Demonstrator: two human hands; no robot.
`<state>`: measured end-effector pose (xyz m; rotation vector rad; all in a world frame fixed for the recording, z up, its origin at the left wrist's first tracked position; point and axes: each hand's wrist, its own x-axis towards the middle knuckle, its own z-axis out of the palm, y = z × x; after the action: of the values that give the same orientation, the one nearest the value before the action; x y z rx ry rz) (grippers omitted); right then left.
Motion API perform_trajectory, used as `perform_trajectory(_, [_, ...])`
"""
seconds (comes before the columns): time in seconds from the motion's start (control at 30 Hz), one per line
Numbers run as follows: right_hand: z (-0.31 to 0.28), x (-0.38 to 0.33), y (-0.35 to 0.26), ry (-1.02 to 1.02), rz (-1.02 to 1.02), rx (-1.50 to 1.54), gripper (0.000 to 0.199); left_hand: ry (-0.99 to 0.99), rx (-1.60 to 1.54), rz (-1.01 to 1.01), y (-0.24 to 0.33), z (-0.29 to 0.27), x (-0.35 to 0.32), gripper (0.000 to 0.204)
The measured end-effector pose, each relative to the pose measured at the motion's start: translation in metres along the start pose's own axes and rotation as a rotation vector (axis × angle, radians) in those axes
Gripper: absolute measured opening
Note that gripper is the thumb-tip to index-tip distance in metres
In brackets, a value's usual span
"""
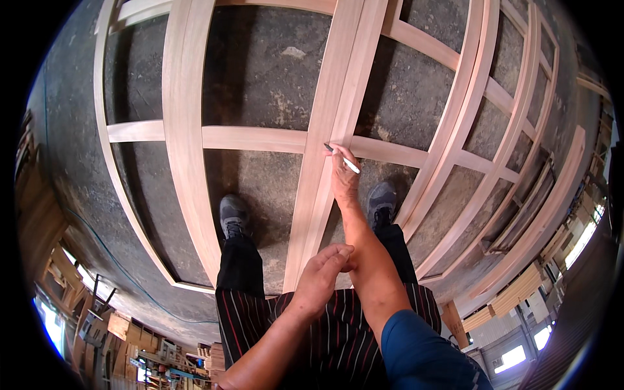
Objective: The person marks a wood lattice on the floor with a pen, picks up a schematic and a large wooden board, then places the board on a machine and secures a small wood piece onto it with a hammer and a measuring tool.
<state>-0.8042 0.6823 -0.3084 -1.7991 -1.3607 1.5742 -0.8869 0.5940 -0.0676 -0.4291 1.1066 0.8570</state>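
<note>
My right hand (pixel 343 170) is stretched forward, its fingers closed around a white pen (pixel 351 165) with a dark tip. That tip is at the middle pair of long pale boards (pixel 318 188), close to where a crosspiece (pixel 260 139) meets them. Nearer to me, my left hand (pixel 323 274) is raised in front of the apron, beside my right forearm. Its thumb and fingers are pressed together, and whatever they may hold is too small or hidden to make out.
Wooden frames of long boards and crosspieces lie over the dark concrete floor (pixel 260 65). My shoes (pixel 234 213) stand in openings either side of the middle boards. A thin hose (pixel 123 266) runs along the floor at left. Stacked timber (pixel 520 289) lies at right.
</note>
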Motion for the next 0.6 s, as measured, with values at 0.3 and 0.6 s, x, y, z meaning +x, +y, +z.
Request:
perform_trajectory(0.3, [-0.025,0.008,0.014,0.011,0.011,0.039,0.028,0.032,-0.033,-0.042,0.006,0.005,0.0,0.028])
perform_trajectory(0.6, [-0.016,0.03,-0.006,0.079,-0.023,0.032,0.027,0.021,-0.03,-0.036,0.007,0.005,0.0,0.028])
